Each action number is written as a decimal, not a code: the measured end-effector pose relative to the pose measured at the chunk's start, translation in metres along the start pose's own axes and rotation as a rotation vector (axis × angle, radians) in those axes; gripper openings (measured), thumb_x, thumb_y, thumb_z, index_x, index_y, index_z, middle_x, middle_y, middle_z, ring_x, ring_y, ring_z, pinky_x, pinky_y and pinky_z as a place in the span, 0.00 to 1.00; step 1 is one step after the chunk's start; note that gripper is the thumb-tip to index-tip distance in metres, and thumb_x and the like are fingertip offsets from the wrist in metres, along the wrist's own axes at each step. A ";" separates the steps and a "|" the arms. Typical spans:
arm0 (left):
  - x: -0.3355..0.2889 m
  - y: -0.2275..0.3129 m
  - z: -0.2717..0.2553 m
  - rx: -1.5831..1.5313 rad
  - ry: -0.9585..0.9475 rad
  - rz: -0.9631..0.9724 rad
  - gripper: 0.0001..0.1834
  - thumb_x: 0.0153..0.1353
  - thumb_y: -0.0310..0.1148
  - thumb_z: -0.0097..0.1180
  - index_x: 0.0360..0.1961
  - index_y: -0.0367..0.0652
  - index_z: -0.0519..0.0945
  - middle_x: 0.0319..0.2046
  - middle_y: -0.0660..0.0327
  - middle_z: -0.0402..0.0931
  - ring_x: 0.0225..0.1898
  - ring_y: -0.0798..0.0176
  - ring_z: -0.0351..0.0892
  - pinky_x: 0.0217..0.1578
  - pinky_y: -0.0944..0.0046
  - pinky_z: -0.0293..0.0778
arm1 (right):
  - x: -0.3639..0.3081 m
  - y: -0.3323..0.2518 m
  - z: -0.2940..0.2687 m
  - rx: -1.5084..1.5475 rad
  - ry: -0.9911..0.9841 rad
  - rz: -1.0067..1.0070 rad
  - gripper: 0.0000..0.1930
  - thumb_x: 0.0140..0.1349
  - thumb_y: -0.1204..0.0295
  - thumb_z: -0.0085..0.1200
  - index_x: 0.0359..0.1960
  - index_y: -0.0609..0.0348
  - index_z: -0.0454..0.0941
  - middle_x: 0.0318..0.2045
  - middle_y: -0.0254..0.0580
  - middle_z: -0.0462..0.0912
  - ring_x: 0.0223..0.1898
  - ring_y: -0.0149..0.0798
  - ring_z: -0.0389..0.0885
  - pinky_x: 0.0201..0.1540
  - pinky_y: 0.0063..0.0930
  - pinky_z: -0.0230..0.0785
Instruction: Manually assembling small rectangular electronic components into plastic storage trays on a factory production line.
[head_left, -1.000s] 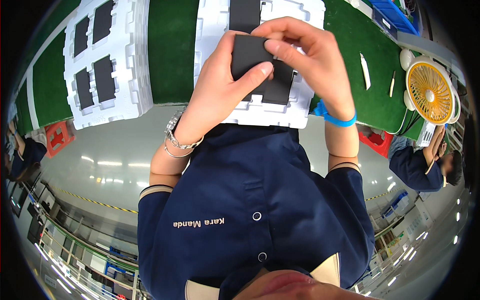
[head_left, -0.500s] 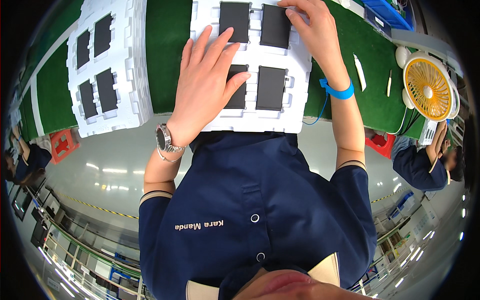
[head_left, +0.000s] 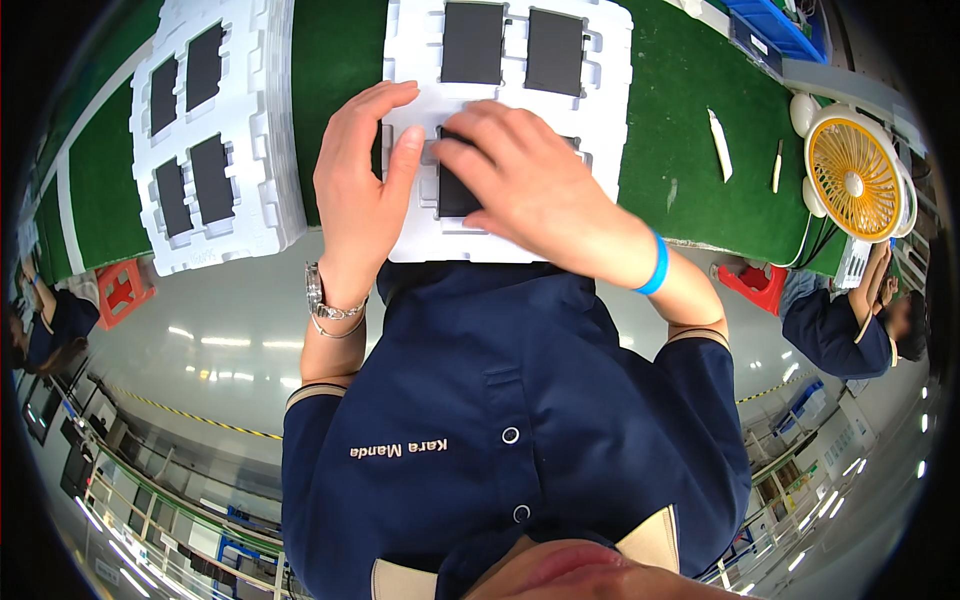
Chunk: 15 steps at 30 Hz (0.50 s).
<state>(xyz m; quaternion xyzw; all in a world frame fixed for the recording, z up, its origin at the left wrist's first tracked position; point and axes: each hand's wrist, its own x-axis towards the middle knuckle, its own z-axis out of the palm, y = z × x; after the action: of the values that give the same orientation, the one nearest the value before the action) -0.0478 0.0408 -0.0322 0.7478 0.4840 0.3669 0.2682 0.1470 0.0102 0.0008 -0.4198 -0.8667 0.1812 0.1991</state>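
A white molded tray lies in front of me with flat black rectangular panels in its pockets. The far left panel and far right panel are in plain sight. My left hand is at the tray's left edge, thumb held apart from the fingers, nothing in it. My right hand reaches across the tray, bent fingers spread over the near left panel; slight blur and the hand itself hide whether the fingertips touch it. The near right panel is mostly covered by my right hand.
A stack of white trays with black panels on top stands to the left on the green mat. Toward the right lie a white cutter-like tool and a thin tool, beside a yellow-and-white fan. Other people sit at both sides.
My right hand has moved from the far right panel toward me and left, over the near left panel. My left hand has drawn left, off the panels, to the tray's edge.
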 end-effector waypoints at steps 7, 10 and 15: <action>-0.016 0.001 -0.013 -0.586 -0.172 -0.385 0.12 0.72 0.35 0.48 0.39 0.37 0.77 0.32 0.61 0.80 0.35 0.67 0.82 0.39 0.68 0.76 | 0.002 0.002 0.011 -0.321 0.142 -0.313 0.10 0.45 0.74 0.57 0.30 0.63 0.75 0.28 0.41 0.77 0.38 0.43 0.78 0.50 0.36 0.71; -0.019 0.000 -0.023 -0.893 -0.505 -0.548 0.19 0.75 0.41 0.40 0.43 0.36 0.76 0.34 0.60 0.79 0.36 0.69 0.81 0.34 0.69 0.75 | 0.011 0.019 -0.006 -0.396 0.407 -0.350 0.09 0.43 0.72 0.57 0.28 0.61 0.76 0.26 0.38 0.78 0.33 0.39 0.79 0.41 0.32 0.74; -0.016 0.031 0.001 -1.402 -0.235 -0.752 0.19 0.74 0.39 0.44 0.56 0.35 0.71 0.44 0.58 0.78 0.46 0.68 0.77 0.45 0.67 0.75 | 0.005 -0.009 -0.005 -0.414 0.512 -0.469 0.10 0.46 0.72 0.57 0.33 0.59 0.81 0.34 0.39 0.80 0.37 0.39 0.80 0.38 0.33 0.76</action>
<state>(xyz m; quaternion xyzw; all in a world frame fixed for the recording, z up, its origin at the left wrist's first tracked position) -0.0346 0.0141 -0.0138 0.2260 0.3289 0.3897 0.8300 0.1408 0.0101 0.0105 -0.2737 -0.8796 -0.1580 0.3556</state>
